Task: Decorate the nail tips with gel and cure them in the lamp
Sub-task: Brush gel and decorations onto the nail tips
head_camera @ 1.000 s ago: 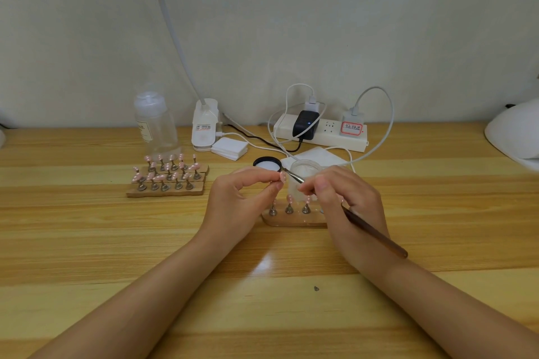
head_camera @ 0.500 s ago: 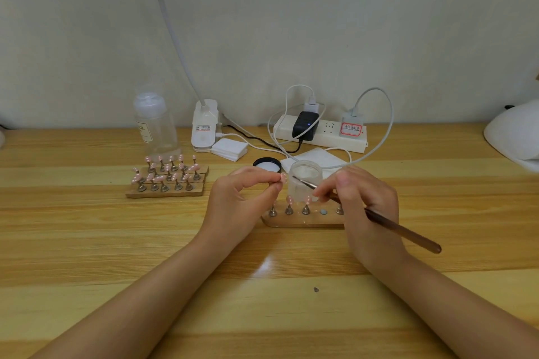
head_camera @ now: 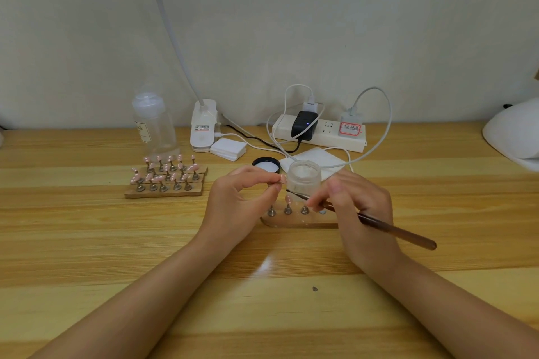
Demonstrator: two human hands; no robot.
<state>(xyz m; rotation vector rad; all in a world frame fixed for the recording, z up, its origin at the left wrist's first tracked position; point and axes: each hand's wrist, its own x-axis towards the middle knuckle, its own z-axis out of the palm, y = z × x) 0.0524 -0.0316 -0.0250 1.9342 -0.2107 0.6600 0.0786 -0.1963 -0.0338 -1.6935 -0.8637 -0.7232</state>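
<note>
Head view: left hand [head_camera: 236, 201] pinches one pink nail tip [head_camera: 281, 179] btwn thumb and forefinger, held up just left of the open gel jar [head_camera: 304, 178]. Right hand [head_camera: 360, 207] has its fingers clamped on the brush [head_camera: 379, 223] in a pen hold; bristle end points left, just below the held tip, not touching it as far as I can tell.

Change vs a sec ago: brush was right up at the held tip, right hand close in over the stand. Now the right hand has pulled back to the right and the handle has swung lower, so more of the near wooden stand [head_camera: 300, 221] shows, w/ three small holders on it and one pink tip on the middle holder. Left hand has barely moved.

Reading: prob a pause btwn strokes, maybe a reload from the jar, so gel work on this tip isn't done and curing hasn't begun. White curing lamp [head_camera: 513, 134] sits at far right of the counter [head_camera: 87, 236], well apart. Second stand [head_camera: 166, 181] at left carries many pink tips. Jar lid [head_camera: 266, 165] lies behind the left hand.
</note>
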